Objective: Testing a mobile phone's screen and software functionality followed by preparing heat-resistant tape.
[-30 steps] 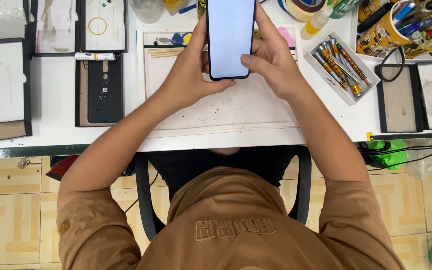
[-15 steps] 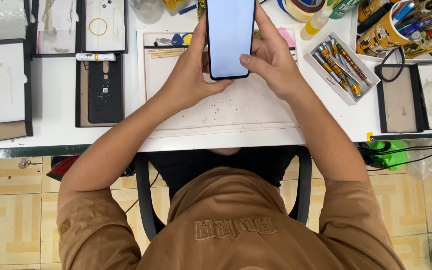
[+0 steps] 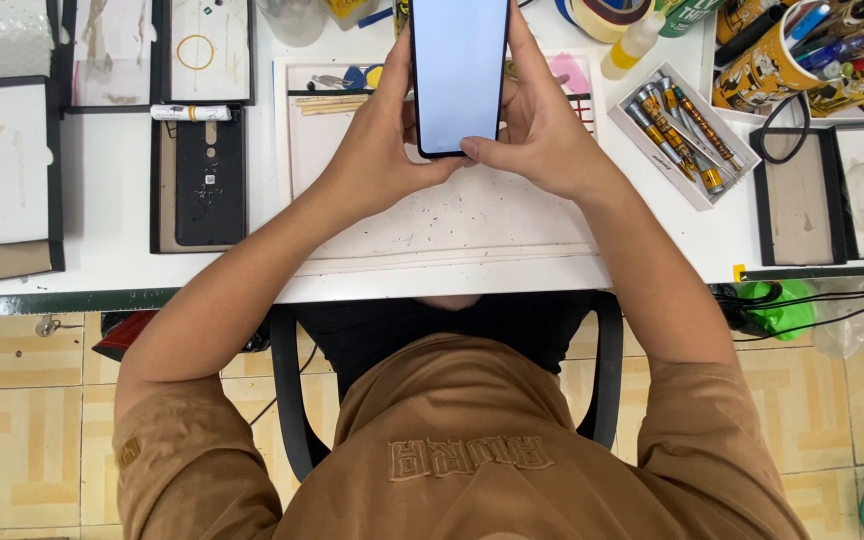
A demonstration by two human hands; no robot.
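Person seated at a white tabletop [image 3: 102,200], wearing a brown short-sleeved shirt, is holding a slim black-framed smartphone with a lit pale-blue screen [image 3: 458,70] above the middle of the work area. The left hand [image 3: 377,150] is gripping the phone's left edge, fingers curled round the side and thumb reaching toward the lower corner. The right hand [image 3: 542,140] is clasping the right edge, its thumb lying across the phone's bottom edge; both hands are closed on the phone, and it is raised clear of the tabletop, screen facing up toward the camera. Directly beneath the hands a scuffed white work mat [image 3: 472,220] is lying, speckled with small dark marks. To the person's right a shallow white tray of metal screwdrivers with gold and grey handles [image 3: 680,130] is sitting at an angle, near the right wrist but apart from it. To the left a black phone back cover resting in a dark box lid [image 3: 207,180] is lying well apart from the left hand. A yellow cup packed with pens and tools [image 3: 772,55] is standing at the far right.
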